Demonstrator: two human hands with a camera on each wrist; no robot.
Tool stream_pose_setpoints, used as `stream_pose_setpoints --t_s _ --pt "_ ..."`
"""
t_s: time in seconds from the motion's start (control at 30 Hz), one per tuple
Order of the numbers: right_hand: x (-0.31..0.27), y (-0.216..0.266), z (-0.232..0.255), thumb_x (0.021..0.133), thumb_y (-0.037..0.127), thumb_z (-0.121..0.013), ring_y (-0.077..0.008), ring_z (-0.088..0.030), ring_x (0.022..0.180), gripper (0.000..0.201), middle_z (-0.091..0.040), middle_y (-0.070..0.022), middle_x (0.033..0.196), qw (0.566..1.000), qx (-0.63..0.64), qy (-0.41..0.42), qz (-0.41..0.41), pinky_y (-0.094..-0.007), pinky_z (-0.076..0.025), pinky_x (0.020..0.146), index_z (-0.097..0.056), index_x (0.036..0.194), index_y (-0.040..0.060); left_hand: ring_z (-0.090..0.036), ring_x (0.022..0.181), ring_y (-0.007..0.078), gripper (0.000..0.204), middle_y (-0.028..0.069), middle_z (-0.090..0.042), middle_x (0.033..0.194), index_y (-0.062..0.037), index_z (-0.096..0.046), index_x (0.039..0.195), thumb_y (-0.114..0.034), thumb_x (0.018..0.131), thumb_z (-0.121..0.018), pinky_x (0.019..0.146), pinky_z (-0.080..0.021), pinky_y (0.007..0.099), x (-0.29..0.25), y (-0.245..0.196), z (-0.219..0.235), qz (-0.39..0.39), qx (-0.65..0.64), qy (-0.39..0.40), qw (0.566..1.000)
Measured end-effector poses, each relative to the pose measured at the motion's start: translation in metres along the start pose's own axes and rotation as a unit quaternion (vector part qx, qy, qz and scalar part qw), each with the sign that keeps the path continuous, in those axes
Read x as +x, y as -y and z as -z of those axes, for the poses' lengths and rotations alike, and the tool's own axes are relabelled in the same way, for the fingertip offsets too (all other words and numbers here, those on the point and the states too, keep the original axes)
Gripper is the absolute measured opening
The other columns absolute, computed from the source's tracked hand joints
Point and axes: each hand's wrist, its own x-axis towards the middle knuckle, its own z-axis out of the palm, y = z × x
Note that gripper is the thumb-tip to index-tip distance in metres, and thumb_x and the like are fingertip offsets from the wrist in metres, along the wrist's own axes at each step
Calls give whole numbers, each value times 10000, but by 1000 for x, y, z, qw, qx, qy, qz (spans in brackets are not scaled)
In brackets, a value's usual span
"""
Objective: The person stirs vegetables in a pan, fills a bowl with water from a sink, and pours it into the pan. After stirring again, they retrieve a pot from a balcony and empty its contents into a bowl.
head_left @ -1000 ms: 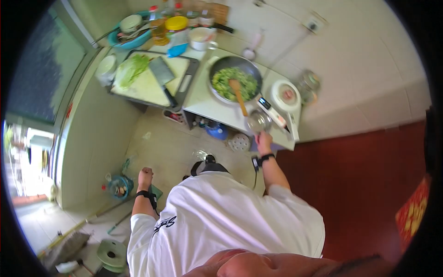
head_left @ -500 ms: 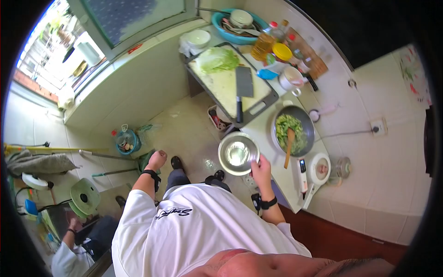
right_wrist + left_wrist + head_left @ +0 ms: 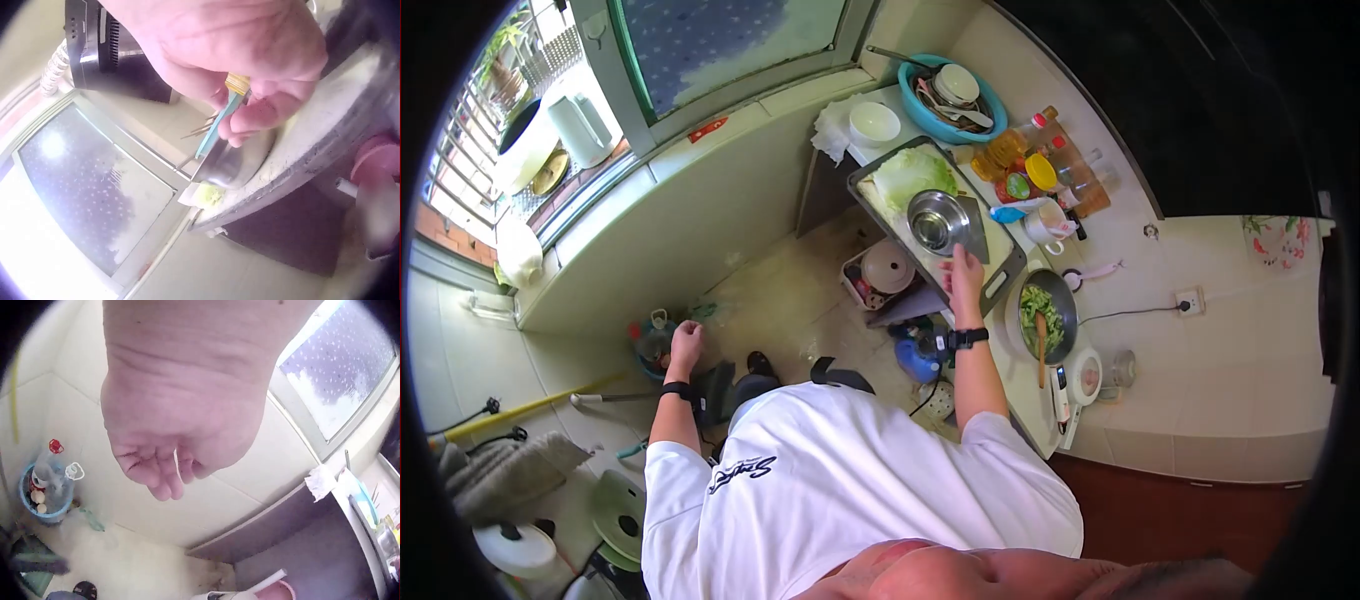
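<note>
My right hand (image 3: 965, 283) pinches the near rim of a shiny metal bowl (image 3: 933, 212), which overlaps the cutting board (image 3: 1000, 245) in the head view. Curled fingertips show right at the bowl's wall (image 3: 234, 167) in the right wrist view. Beside the bowl lie pale green leaves (image 3: 910, 178), and a cleaver (image 3: 974, 228) is partly hidden behind bowl and hand. My left hand (image 3: 685, 345) hangs low on the other side, over the floor. Its fingers are loosely curled with nothing held, as the left wrist view of the hand (image 3: 181, 425) also shows.
Right of the board stands a pan (image 3: 1060, 335) of chopped greens with a wooden spatula (image 3: 1041, 350). Behind it are a white cup (image 3: 1048, 222), bottles (image 3: 1000, 152), a blue basin (image 3: 998, 130) of dishes and a white bowl (image 3: 874, 124). A blue bucket (image 3: 57, 515) stands on the floor.
My right hand has carried the metal bowl from beside the pan, past the counter's front, to the cutting board. The head view has swung left. My left hand stays low and empty.
</note>
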Motion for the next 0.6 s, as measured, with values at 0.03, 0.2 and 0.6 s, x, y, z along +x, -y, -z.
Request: stream_pose_setpoints --t_s 0.03,0.2,0.6 --pt "2 -18 2 905 288 -585 -61 -472 469 256 -577 -24 677 996 10 -61 62 -186 -344 389 -560 958 39 -586 677 148 196 69 -635 742 38 -618 905 -145 854 -568 635 -480 300 8 -8 7 0 3 1 1000" --pt "-44 -55 -2 936 162 -542 -136 -556 894 270 -618 -68 1007 981 -47 -47 181 -260 -447 805 -578 1101 -48 -541 693 96 189 26 -605 782 10 -603 972 -165 907 -567 621 -451 245 17 -122 52 -94 -225 0 970" --pt "-76 -56 -74 868 192 -637 -130 -560 609 205 -617 -62 692 928 -231 195 220 -271 -454 569 -647 985 23 -589 733 111 241 53 -631 951 -61 -544 1099 -237 955 -463 550 -460 210 96 -270 283 -123 -447 -263 846"
